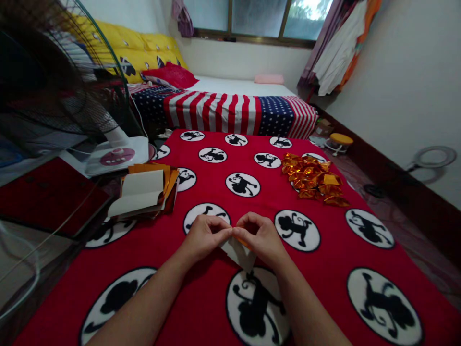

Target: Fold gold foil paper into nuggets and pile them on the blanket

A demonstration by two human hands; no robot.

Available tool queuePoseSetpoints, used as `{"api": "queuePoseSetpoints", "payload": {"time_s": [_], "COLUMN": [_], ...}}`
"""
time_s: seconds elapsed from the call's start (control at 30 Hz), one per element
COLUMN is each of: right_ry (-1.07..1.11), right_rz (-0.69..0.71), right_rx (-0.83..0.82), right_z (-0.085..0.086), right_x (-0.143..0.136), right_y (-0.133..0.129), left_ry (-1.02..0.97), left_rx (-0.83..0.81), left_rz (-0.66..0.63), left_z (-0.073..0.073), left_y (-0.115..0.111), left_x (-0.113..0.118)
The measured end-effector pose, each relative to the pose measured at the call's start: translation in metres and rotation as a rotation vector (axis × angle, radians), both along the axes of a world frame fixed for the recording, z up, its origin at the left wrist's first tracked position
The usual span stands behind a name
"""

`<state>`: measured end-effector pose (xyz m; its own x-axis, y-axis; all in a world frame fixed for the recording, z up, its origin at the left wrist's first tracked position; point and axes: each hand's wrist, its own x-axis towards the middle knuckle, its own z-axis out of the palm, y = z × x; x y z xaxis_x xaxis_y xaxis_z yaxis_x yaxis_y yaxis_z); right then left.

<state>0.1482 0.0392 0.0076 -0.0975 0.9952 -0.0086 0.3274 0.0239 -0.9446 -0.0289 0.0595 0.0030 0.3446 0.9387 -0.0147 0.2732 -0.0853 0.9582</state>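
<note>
My left hand (208, 234) and my right hand (260, 235) meet at the middle of the red cloth with black monkey figures (248, 158). Thumbs and fingertips of both pinch the top edge of one sheet of paper (242, 256). Its pale side faces me and a strip of orange shows near my right thumb. The sheet's lower corner hangs toward me; its upper part is hidden by my fingers. To the left lies a stack of pale and orange paper sheets (142, 190). At the right sits a heap of shiny orange folded foil pieces (313, 178).
An electric fan (117, 149) stands at the left, its cage close to the cloth's edge. Beside it is a dark red panel (46, 192) with a cable across. A bed (223, 108) lies beyond, under a window. A yellow-topped stool (341, 139) is by the right wall.
</note>
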Motion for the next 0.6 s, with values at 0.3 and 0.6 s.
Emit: {"api": "queuePoseSetpoints", "payload": {"time_s": [0.3,0.6], "right_ry": [-0.020,0.007], "right_rz": [0.000,0.022], "right_rx": [0.016,-0.030], "right_z": [-0.004,-0.008], "right_x": [0.000,0.009], "right_y": [0.001,0.004], "left_ry": [0.002,0.022], "left_rx": [0.023,-0.007], "left_rz": [-0.024,0.025], "left_z": [0.001,0.000], "left_y": [0.000,0.004], "left_x": [0.001,-0.003]}}
